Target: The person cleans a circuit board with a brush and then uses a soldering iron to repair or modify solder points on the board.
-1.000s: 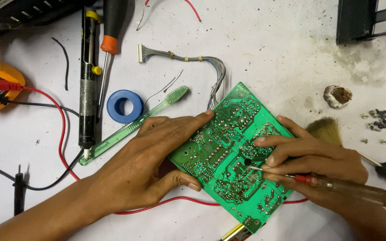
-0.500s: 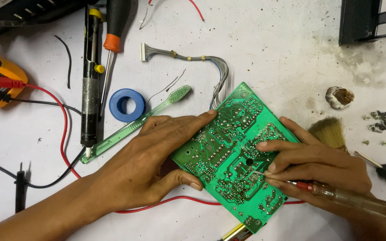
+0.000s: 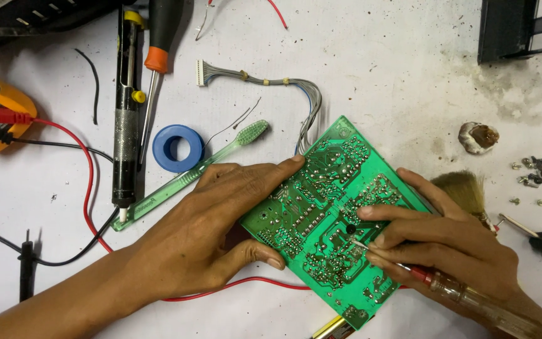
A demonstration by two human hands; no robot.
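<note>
We see a white work table (image 3: 377,69) from above, with two bare hands on a green circuit board (image 3: 321,207). Nearest us, the right hand (image 3: 453,248) is closed around a screwdriver (image 3: 472,295) with a clear handle, its metal tip touching the solder side of the board near the middle. The left hand (image 3: 214,232) lies half open, thumb and fingertips pressing the board's left edge.

The board sits at centre, slightly right, flat on the table and turned at an angle. Its long axis runs from the near right corner to the far left corner.

Just left of the left hand lies a green toothbrush (image 3: 189,176), bristles pointing far right. Beside it sit a blue tape roll (image 3: 177,148) and a black solder pump (image 3: 124,113). A grey wire bundle (image 3: 265,78) curves in from the board's far edge. Far left rests a yellow meter (image 3: 4,103).
</note>
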